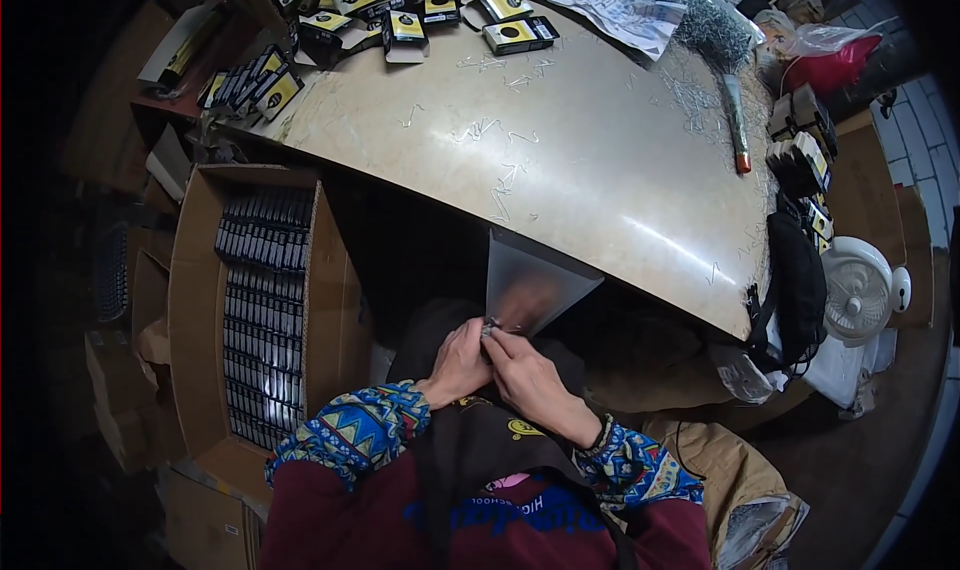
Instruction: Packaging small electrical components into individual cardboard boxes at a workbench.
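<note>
My left hand (458, 362) and my right hand (535, 382) meet in front of my body, just below the table's near edge. The fingers of both are pinched together around a small silvery metal piece (488, 331). Its exact kind is too small to make out, and the fingertips partly cover it. Right beyond the fingers, a smooth grey, semi-glossy panel (553, 270) juts down from the table edge, with a blurred skin-coloured patch on it. Several thin bent wire hooks (512, 178) lie scattered on the table (620, 150) farther out.
At left stands an open cardboard box (190, 300) packed with rows of dark small packs (262, 315). Yellow-and-black small boxes (405, 32) heap at the table's far left. A tangled wire pile (700, 20), a tube (738, 120) and a white fan (856, 288) are on the right.
</note>
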Action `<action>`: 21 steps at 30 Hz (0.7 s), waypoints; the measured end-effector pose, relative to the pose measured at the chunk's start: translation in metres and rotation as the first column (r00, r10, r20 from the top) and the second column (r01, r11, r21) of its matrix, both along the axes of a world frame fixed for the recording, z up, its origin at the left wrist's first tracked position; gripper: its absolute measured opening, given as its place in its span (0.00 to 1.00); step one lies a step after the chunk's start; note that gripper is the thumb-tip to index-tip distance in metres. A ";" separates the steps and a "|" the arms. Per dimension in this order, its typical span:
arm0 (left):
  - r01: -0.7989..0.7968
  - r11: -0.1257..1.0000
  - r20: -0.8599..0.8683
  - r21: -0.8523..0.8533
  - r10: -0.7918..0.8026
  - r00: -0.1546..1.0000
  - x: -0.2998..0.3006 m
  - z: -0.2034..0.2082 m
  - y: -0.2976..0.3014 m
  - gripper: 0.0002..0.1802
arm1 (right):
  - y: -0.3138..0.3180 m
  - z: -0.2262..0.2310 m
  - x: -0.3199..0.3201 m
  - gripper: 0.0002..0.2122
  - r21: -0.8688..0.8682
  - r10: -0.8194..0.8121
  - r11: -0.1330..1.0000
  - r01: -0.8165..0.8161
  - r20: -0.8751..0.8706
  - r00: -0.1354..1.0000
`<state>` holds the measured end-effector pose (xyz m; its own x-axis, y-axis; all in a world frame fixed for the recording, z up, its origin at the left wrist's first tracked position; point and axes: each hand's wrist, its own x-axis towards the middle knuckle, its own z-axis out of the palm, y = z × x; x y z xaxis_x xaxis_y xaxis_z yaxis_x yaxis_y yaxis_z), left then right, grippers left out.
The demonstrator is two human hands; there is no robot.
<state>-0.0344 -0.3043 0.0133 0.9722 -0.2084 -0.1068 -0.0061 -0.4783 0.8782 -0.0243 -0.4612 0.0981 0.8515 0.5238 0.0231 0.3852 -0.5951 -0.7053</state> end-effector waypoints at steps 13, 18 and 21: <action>0.010 0.975 0.347 -0.221 0.069 0.935 0.025 0.052 0.009 0.48 | -0.037 0.065 0.050 0.14 0.202 -0.152 0.949 0.241 -0.376 0.914; -0.037 0.951 0.319 -0.307 0.140 0.937 0.053 0.063 -0.003 0.48 | -0.029 0.072 0.053 0.15 0.223 -0.146 0.962 0.159 -0.077 0.986; 0.030 0.945 0.395 -0.325 0.107 0.912 0.065 0.078 -0.009 0.46 | -0.026 0.069 0.060 0.12 0.204 -0.130 0.969 0.140 -0.063 0.990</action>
